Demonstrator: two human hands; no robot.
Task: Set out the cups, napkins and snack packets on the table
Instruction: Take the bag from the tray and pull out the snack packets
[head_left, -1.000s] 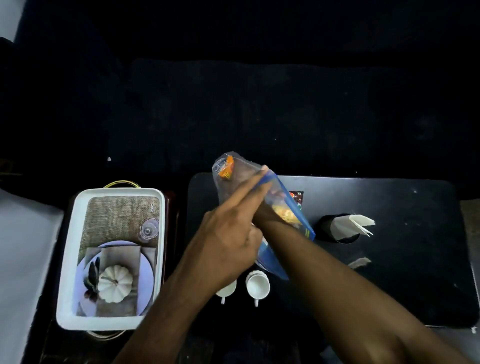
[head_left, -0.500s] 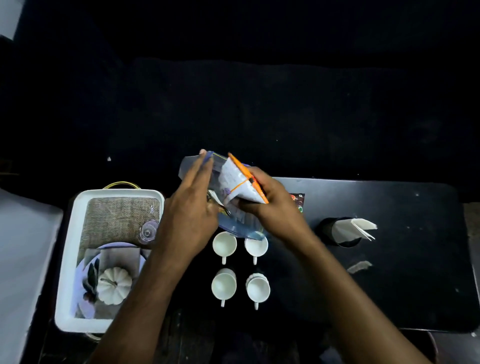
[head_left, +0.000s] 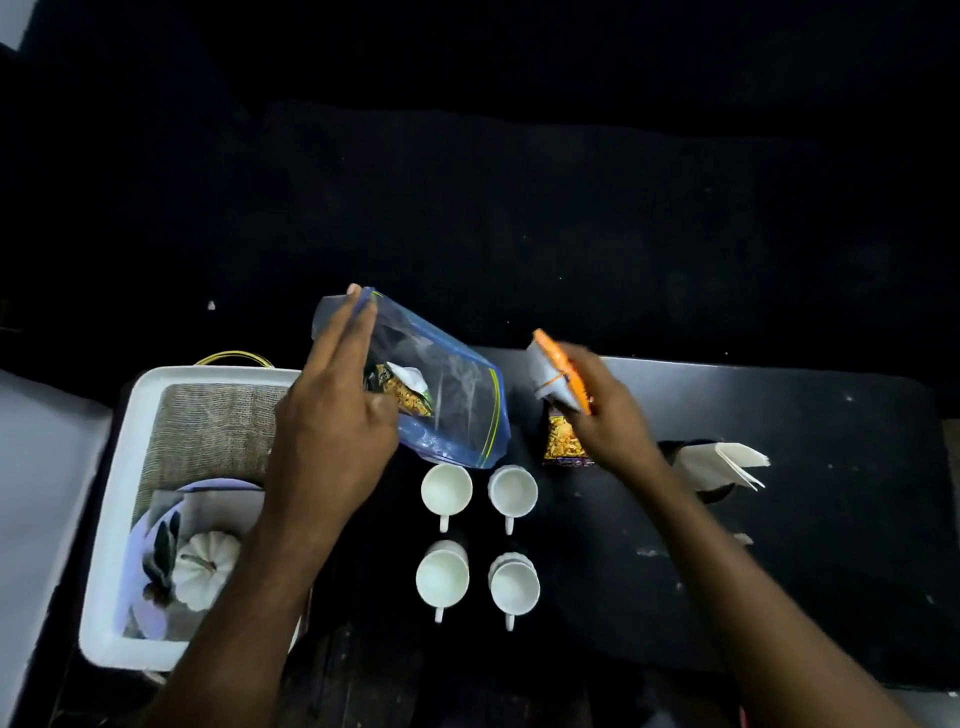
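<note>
Left hand (head_left: 332, 441) grips zip bag (head_left: 447, 410) steady, mouth accessible | right hand (head_left: 602, 415) pinches snack packets (head_left: 558, 382), clear of cups (head_left: 447, 491), for placing on bench (head_left: 805, 519)

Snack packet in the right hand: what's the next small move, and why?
Probably lower the snack packet onto the bare table right of the cups. The right hand holds it above the table, clear of the zip bag; another packet waits inside.
</note>
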